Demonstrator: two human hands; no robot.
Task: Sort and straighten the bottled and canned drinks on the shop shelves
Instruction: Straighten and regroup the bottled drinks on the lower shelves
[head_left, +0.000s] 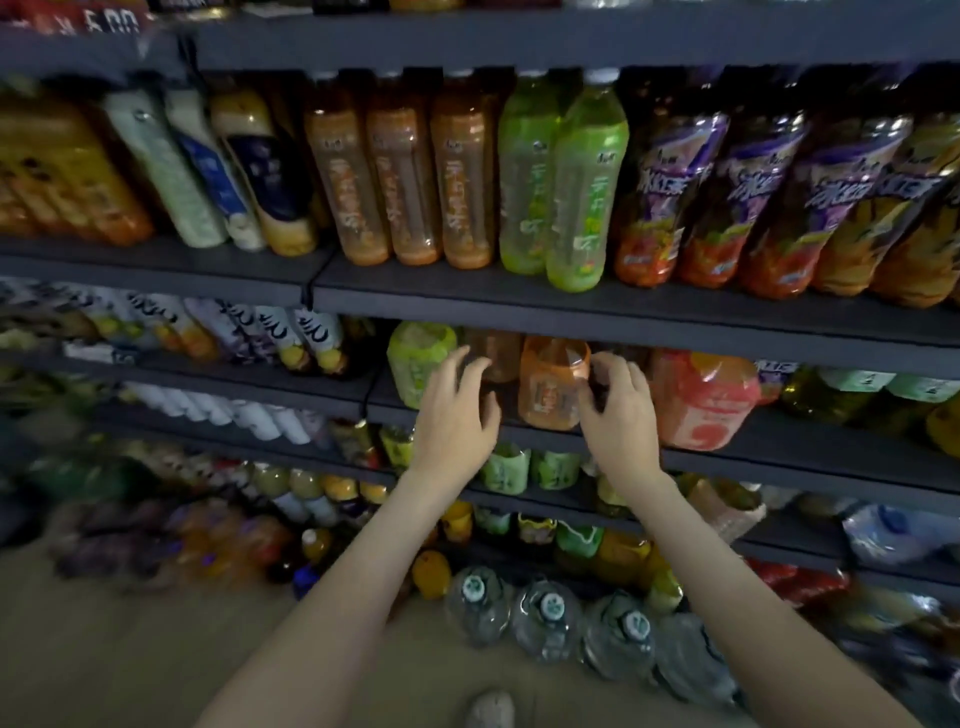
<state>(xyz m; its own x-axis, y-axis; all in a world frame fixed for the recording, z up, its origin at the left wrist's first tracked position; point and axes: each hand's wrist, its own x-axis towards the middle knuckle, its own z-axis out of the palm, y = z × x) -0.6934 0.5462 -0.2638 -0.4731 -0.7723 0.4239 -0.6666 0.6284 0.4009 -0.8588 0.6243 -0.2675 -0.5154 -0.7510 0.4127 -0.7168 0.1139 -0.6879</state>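
Closest to the person is the tip of a shoe (491, 709) on the tan floor (130, 649). A little further on, big see-through water bottles (550, 605) stand in a row on the floor, with water inside and green and white caps on top.

Two bare arms reach up to a dark shelf (779, 447). The left hand (457, 410) has its fingers spread wide apart. It holds nothing. It is in front of a dim orange bottle (496, 356) further back.

The right hand (618, 410) has its fingers bent. Its fingertips (592, 382) are right at the side of the small orange bottle (550, 387). The picture is too blurry to tell if the hand is holding it or only touching it.

That small orange bottle stands up straight on the shelf, between the two hands. It has orange drink in it. To its left is a fat green bottle (418, 361) with pale green drink. To its right is a big red bottle (701, 400).

Further up is the next shelf (467, 301). Three tall bottles of orange-brown tea (402, 182) stand side by side there. Beside them, on the right, are two tall bottles of green tea (582, 192). Then comes a row of dark bottles with purple labels (737, 197).
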